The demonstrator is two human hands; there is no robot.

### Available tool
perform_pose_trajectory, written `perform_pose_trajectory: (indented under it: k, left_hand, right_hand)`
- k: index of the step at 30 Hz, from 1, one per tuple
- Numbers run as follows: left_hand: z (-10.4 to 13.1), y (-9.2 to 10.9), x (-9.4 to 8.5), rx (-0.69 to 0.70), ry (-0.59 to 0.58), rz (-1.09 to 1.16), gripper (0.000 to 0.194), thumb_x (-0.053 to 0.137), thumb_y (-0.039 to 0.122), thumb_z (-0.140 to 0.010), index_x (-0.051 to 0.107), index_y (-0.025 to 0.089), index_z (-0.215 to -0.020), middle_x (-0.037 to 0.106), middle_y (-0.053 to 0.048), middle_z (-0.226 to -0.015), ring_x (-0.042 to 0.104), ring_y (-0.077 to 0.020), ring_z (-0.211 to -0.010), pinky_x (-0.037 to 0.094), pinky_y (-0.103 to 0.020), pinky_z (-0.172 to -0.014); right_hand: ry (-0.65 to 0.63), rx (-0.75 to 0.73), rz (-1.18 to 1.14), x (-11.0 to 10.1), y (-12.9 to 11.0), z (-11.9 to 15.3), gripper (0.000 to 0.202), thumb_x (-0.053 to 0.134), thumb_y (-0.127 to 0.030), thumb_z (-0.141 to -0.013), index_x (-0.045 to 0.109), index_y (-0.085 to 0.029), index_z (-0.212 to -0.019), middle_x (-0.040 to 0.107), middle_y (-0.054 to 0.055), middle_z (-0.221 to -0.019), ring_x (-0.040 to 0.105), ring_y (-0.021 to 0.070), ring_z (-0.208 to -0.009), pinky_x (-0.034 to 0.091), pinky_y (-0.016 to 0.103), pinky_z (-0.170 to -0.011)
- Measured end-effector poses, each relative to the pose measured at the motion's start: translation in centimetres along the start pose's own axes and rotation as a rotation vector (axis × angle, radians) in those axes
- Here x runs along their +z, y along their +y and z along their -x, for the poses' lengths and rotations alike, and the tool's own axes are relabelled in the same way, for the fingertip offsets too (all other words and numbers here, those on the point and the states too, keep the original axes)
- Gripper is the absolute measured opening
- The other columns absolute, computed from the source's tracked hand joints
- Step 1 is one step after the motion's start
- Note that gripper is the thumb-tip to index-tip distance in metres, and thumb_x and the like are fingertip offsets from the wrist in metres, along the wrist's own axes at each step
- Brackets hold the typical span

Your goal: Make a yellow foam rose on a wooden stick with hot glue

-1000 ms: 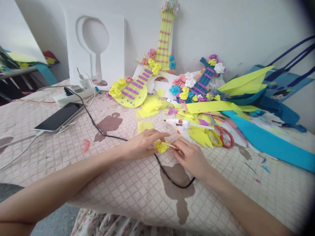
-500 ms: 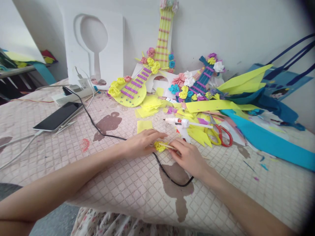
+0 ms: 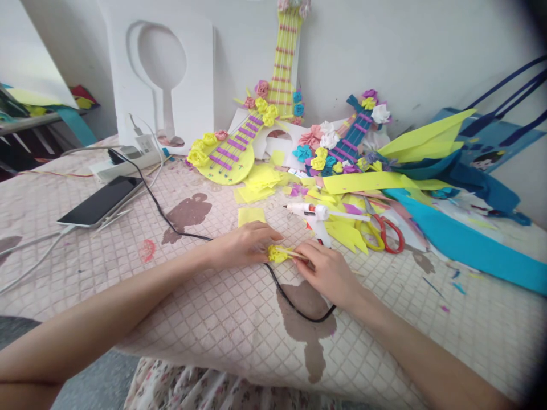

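A crumpled yellow paper flower (image 3: 277, 254) is between my two hands, low over the quilted cloth. My left hand (image 3: 244, 244) holds it at its left edge, with the index finger stretched out above it. My right hand (image 3: 327, 267) is closed on a thin wooden stick (image 3: 291, 253), whose tip lies against the flower. Parts of the left fingers and the stick's rear end are hidden. Just beyond my right hand is a white glue gun (image 3: 314, 216), with its black cord (image 3: 294, 306) looping between and below my hands.
Scissors with red and yellow handles (image 3: 390, 234) lie right of the glue gun. Yellow paper squares (image 3: 258, 179) and blue strips (image 3: 465, 236) are scattered behind. Flower-decorated paper instruments (image 3: 233, 151) lean at the wall. A phone (image 3: 100, 202) and power strip (image 3: 109, 169) lie left.
My left hand has shifted slightly to the left, its index fingertip drawn back a little. My right hand, the stick and the flower have hardly moved.
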State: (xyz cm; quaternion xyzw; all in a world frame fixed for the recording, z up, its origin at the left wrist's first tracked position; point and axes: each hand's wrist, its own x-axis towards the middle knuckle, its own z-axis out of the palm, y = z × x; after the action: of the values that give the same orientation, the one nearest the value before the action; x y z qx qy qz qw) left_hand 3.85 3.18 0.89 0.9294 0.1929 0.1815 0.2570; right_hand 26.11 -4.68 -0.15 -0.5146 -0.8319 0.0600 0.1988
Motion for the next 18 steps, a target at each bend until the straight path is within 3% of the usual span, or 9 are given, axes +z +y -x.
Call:
perform_pose_trajectory:
  k: [6, 13, 18]
  left_hand:
    - [0.5, -0.2, 0.0, -0.044, 0.032, 0.025, 0.044, 0.066, 0.025, -0.079, 0.050, 0.018, -0.120, 0.059, -0.009, -0.115, 0.054, -0.0218, -0.107, 0.044, -0.037, -0.092]
    - [0.6, 0.3, 0.5, -0.107, 0.053, -0.073, 0.060, 0.074, 0.034, -0.071, 0.049, 0.019, -0.123, 0.061, -0.005, -0.096, 0.057, -0.0206, -0.091, 0.045, -0.034, -0.082]
    - [0.6, 0.6, 1.1, -0.133, 0.073, -0.114, 0.062, 0.073, 0.040, -0.072, 0.048, 0.018, -0.123, 0.062, -0.005, -0.095, 0.058, -0.0218, -0.092, 0.044, -0.035, -0.082]
  right_hand:
    - [0.017, 0.004, 0.007, 0.0, -0.1, 0.0, 0.009, 0.049, -0.016, -0.085, 0.056, -0.021, -0.081, 0.063, 0.002, -0.081, 0.059, 0.0146, -0.070, 0.043, 0.026, -0.062]
    - [0.027, 0.007, 0.023, 0.0, -0.3, 0.1, 0.008, 0.050, -0.018, -0.085, 0.055, -0.021, -0.080, 0.063, 0.002, -0.080, 0.059, 0.0147, -0.069, 0.043, 0.027, -0.061]
    - [0.033, 0.016, 0.043, 0.1, -0.4, 0.2, 0.008, 0.050, -0.018, -0.085, 0.055, -0.021, -0.079, 0.063, 0.001, -0.079, 0.059, 0.0152, -0.070, 0.043, 0.027, -0.061]
